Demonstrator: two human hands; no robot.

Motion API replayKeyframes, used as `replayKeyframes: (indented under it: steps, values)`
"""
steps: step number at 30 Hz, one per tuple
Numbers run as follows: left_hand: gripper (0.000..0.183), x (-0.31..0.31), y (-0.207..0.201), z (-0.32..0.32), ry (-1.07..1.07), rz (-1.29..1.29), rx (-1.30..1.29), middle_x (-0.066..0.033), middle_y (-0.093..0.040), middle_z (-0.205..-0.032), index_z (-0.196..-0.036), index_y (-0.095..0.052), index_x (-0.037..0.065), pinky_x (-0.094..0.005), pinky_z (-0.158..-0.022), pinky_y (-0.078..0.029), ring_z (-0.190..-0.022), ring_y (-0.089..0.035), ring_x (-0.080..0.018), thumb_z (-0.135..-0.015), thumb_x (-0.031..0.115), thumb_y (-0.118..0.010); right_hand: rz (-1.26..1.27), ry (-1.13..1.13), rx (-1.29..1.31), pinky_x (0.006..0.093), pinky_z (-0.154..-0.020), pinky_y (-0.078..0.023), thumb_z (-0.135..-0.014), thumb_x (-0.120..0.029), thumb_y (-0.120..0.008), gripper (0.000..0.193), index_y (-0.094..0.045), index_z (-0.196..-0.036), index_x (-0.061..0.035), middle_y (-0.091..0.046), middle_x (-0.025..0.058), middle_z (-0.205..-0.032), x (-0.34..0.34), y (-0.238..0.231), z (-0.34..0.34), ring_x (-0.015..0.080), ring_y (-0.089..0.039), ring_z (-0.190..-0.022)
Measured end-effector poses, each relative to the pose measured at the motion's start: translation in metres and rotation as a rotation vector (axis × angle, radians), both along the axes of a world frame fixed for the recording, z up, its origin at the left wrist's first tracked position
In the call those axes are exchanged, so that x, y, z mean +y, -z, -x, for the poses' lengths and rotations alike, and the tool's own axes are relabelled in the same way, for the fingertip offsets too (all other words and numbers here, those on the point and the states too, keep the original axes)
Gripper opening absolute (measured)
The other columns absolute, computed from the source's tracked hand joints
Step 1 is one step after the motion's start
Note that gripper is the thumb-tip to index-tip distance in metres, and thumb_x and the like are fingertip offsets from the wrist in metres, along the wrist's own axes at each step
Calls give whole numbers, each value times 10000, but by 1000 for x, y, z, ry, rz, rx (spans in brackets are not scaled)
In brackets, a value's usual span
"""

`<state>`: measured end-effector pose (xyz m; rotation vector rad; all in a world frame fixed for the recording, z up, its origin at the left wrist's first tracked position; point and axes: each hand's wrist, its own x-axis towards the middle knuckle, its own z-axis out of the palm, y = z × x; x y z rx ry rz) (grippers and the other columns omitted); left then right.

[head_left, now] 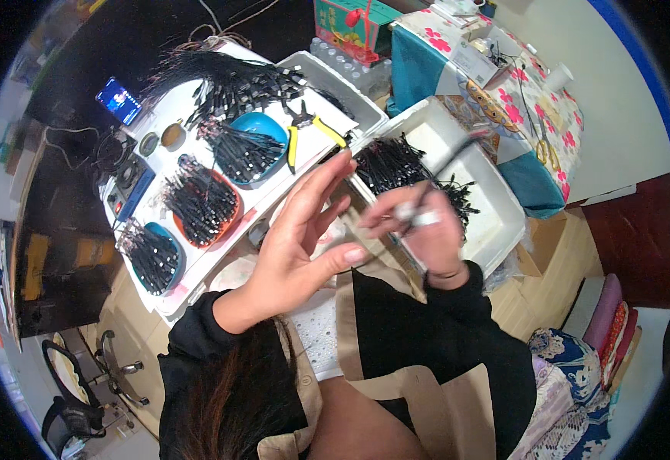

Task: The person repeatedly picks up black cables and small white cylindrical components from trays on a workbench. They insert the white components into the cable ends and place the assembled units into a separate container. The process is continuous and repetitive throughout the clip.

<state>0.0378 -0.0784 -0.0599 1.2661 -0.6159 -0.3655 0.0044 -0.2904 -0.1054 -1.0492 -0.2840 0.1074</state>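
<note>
My left hand (293,238) is raised in front of the white table (197,272), its fingers stretched out and the thumb apart, with nothing in it. To its right my right hand (434,238), smeared by motion and with white wrapping on its fingers, pinches a short black cable (451,157). The cable slants up to a reddish end over a white foam box (505,222). Bundles of black cables (392,162) lie inside that box, partly behind the hand. On the table, more black cables with silvery ends fill a blue bowl (279,132), an orange bowl (233,205) and a teal bowl (174,244).
Yellow-handled wire strippers (316,126) lie near the table's right edge. A large heap of cables (235,80) covers its far end. A lit phone (118,101) stands at the left. Beyond the box is a flower-cloth table (515,100) with scissors (547,152).
</note>
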Motion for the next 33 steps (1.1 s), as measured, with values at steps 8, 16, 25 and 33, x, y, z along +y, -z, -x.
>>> replayKeyframes:
  steps: [8,16,25,33]
  values:
    - [300,37,70,-18,37,-417,323,-53,-621,-1082,-1202,-559,-12,-274,-873,-461,-982,-571,-122,-923,95,-595,332,498,-49,178,-512,-373,-993,-334,-422,334,-464,-1133,-34,-558,85,-782,-189,12,-7,84,-486,-591]
    - [240,54,112,-1,14,-474,676,14,-634,-941,-1158,-585,15,-159,-487,-344,-641,-476,-1,-960,147,-557,1292,592,203,427,-784,-481,-894,-133,-480,172,-572,-1009,-43,-651,201,-881,-237,254,-153,387,-620,-895]
    - [238,62,134,-19,-53,-482,687,-24,-645,-972,-1158,-592,-16,-213,-779,-457,-891,-571,-72,-949,96,-563,1572,447,400,503,-740,-496,-936,-140,-506,273,-539,-1196,-65,-609,237,-948,-240,441,-227,423,-605,-880]
    - [205,87,126,-12,-127,-415,538,-39,-633,-1011,-1116,-609,-12,-237,-817,-477,-970,-566,-94,-960,101,-542,1412,53,-135,371,-972,-425,-946,-154,-412,338,-599,-1171,14,-643,151,-1144,-297,491,-242,287,-573,-1085]
